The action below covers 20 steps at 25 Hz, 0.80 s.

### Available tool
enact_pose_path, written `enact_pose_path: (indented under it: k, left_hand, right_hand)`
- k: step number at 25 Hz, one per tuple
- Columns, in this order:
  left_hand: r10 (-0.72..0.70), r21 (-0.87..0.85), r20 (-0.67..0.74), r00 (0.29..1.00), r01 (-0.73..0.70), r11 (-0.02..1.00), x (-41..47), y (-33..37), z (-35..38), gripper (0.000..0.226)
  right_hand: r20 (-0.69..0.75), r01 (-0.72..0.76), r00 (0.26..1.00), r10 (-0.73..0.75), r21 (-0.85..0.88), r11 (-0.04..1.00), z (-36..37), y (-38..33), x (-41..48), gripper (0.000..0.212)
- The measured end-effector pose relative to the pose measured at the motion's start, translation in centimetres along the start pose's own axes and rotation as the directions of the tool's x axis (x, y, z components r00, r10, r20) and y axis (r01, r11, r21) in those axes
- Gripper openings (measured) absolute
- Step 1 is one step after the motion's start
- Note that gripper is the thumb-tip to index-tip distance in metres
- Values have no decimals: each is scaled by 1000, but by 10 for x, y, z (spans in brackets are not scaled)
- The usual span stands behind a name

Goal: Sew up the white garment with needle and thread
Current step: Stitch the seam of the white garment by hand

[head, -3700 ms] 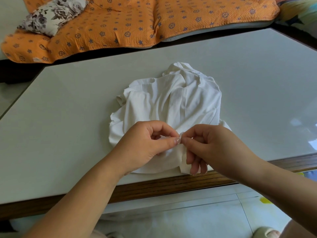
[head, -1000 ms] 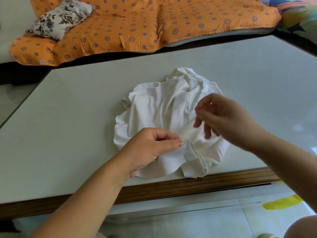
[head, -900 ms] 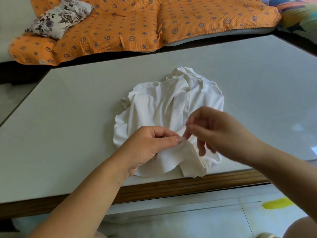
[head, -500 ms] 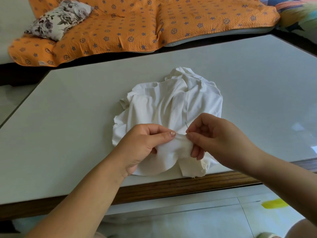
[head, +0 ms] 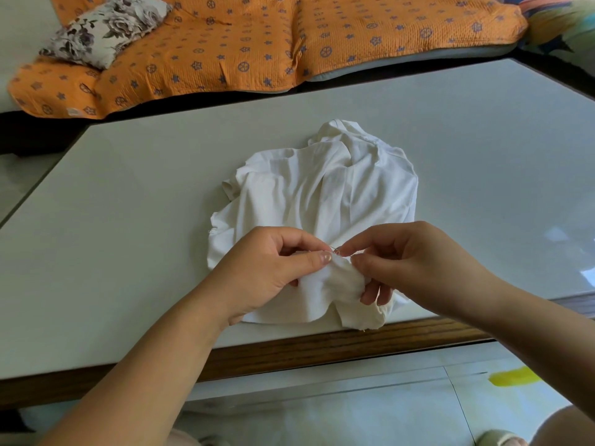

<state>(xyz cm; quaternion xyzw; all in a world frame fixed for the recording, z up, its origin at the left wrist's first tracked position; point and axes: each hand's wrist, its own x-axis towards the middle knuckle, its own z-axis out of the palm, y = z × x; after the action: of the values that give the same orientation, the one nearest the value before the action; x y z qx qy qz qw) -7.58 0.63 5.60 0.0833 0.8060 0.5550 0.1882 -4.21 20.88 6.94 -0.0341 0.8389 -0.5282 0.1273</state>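
Left side first. My left hand (head: 267,268) is closed in a pinch: thumb on top, forefinger curled over, a raised fold of the white garment (head: 322,194) clamped between them. Its other fingers are tucked in against the cloth.

The bulk of the garment lies crumpled on the table (head: 128,220), just beyond both hands. Its near hem sits on my side of the hands and reaches the table's wooden front edge.

Between the hands, the pinched fold bridges the gap, lifted off the table. The needle (head: 335,250) shows only as a thin glint right beside my left thumbnail, at the top of the fold. Thread is too fine to make out.

Right side. My right hand (head: 409,268) is closed too, thumb and forefinger tips nipped together on the needle's right end, fingertips almost touching the left thumb. Its lower fingers curl under the same fold and prop it from below.

Far beyond the hands, past the table, there's an orange quilt (head: 257,37) with a floral cushion (head: 106,27) at its left end.
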Motion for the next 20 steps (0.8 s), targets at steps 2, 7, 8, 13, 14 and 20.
enact_pose_path:
  k: [2, 7, 8, 13, 14, 20]
  left_hand:
    - [2, 11, -3, 1000, -2, 1000, 0, 0, 0, 9]
    - [4, 8, -24, 1000, -4, 1000, 0, 1, -1, 10]
    - [3, 7, -24, 1000, -3, 1000, 0, 1, -1, 8]
    - [-16, 2, -7, 1000, 16, 1000, -1, 1, -2, 7]
    - [-19, 0, 1, 1000, 19, 1000, -1, 1, -3, 9]
    - [-40, -39, 52, 998, 43, 998, -2, 2, -4, 8]
  right_hand:
    - [16, -12, 1000, 12, 12, 1000, -1, -1, 0, 24]
    - [59, -61, 996, 60, 8, 998, -3, -2, 0, 23]
    - [67, -69, 995, 68, 10, 998, -3, -2, 0, 22]
    - [91, -73, 993, 71, 23, 997, -3, -1, 0, 19]
    - [94, -71, 993, 67, 31, 997, -3, 0, 0, 19]
    - [116, -59, 992, 50, 71, 996, -3, 4, 1, 20]
